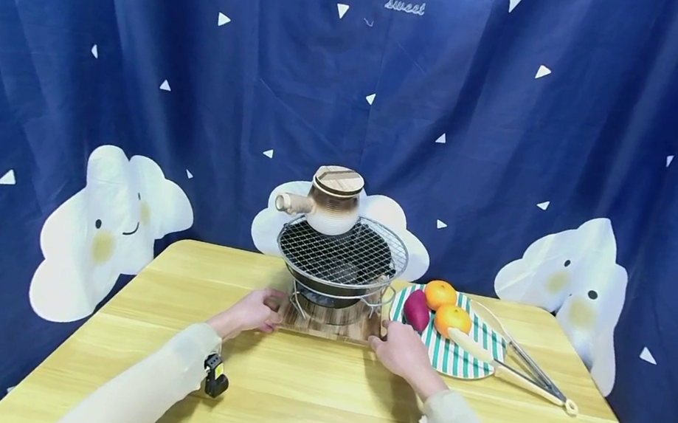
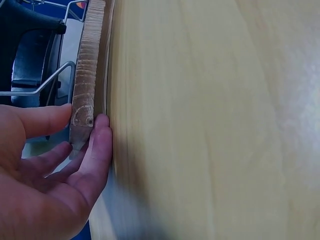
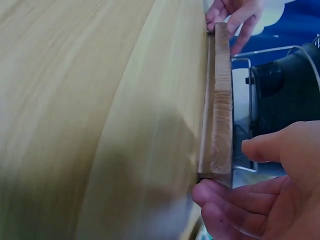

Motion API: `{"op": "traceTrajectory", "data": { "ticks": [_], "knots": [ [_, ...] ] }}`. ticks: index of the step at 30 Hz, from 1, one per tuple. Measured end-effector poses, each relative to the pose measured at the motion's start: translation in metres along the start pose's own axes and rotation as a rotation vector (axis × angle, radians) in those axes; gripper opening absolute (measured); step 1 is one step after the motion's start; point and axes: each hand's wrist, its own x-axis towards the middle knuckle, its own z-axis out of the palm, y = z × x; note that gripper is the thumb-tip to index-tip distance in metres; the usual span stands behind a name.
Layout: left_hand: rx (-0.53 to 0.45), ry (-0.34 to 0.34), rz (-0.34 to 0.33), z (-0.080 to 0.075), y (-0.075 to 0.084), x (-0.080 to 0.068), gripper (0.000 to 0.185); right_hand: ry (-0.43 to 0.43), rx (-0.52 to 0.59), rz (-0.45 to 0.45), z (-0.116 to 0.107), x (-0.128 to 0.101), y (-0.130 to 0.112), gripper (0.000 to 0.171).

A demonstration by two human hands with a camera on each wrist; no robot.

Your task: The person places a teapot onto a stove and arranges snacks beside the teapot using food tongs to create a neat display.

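Two hands hold the wooden board (image 1: 326, 325) under the grill (image 1: 342, 253). The left hand (image 1: 255, 311) pinches its left corner; the right hand (image 1: 403, 349) curls round its right corner, both grips closed on it.

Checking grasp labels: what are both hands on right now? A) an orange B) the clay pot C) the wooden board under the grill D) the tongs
C: the left hand and the right hand each grip an end of the wooden board under the grill, with thumb above and fingers below in the wrist views; the tongs, clay pot and oranges are untouched.
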Motion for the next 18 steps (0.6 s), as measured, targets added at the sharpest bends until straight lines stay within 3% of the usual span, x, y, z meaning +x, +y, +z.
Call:
{"op": "traceTrajectory", "data": {
  "ticks": [6,18],
  "knots": [
    [-0.002,-0.008,0.007,-0.001,0.0,0.0,0.064,-0.005,-0.033,-0.03,-0.015,-0.008,-0.006,0.056],
    [0.024,-0.007,0.02,0.0,0.003,-0.006,0.064,0.005,-0.124,-0.194,-0.038,-0.034,-0.014,0.052]
  ]
}}
